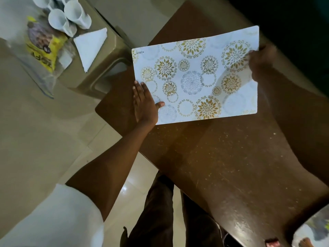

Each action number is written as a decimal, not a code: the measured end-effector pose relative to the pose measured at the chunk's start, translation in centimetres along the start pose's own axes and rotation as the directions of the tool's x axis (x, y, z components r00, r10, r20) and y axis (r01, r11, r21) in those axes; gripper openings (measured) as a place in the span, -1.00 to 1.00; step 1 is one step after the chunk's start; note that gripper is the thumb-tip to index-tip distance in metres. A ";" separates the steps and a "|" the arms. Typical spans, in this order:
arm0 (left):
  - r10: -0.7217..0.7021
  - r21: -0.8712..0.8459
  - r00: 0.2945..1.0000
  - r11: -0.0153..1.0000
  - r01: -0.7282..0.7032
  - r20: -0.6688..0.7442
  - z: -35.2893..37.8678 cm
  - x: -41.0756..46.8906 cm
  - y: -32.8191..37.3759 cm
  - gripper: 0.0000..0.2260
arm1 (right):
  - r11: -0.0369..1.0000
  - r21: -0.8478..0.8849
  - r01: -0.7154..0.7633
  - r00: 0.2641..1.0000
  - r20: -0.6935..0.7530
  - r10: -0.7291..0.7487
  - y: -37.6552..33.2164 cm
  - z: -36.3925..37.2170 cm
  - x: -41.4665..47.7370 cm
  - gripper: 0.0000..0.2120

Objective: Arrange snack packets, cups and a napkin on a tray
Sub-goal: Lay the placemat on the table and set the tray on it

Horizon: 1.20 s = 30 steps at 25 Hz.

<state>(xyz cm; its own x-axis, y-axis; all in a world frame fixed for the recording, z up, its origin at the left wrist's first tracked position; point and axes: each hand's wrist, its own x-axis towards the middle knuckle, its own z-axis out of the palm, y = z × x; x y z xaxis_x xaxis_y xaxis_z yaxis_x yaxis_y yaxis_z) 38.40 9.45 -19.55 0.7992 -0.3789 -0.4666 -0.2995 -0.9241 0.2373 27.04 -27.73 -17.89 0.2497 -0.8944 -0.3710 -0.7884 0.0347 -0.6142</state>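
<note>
Grip: left hand (145, 106) lies flat and unclenched on the mat's (195, 77) left edge; right hand (261, 63) pinches its far right corner.
Mat: sits across the brown table's (231, 157) far end.
Task items: cups (67, 15), napkin (90, 47) and snack packet (42, 43) wait on the stool (99, 68), off the table's left edge.
Risk: pinched corner looks raised; uneven release could leave the mat skewed.

A home dining area. A brown table (222, 166) stands on pale tiled floor (44, 139). A plastic stool (99, 68) sits beside it.
</note>
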 end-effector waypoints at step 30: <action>0.296 -0.557 0.937 0.818 -0.146 0.188 2.6 -5.5 20.2 -0.77 | 0.660 0.664 -0.351 0.850 -0.070 0.523 34.9 -24.2 -24.2 -0.63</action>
<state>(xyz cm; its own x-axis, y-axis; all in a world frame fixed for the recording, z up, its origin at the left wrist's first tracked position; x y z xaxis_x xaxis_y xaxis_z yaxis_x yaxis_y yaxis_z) 26.61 -7.27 -14.40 0.5617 -0.6375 -0.5274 -0.0717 -0.6726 0.7365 -20.10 -15.61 -13.46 -0.2392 -0.7731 -0.5875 -0.2344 0.6332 -0.7377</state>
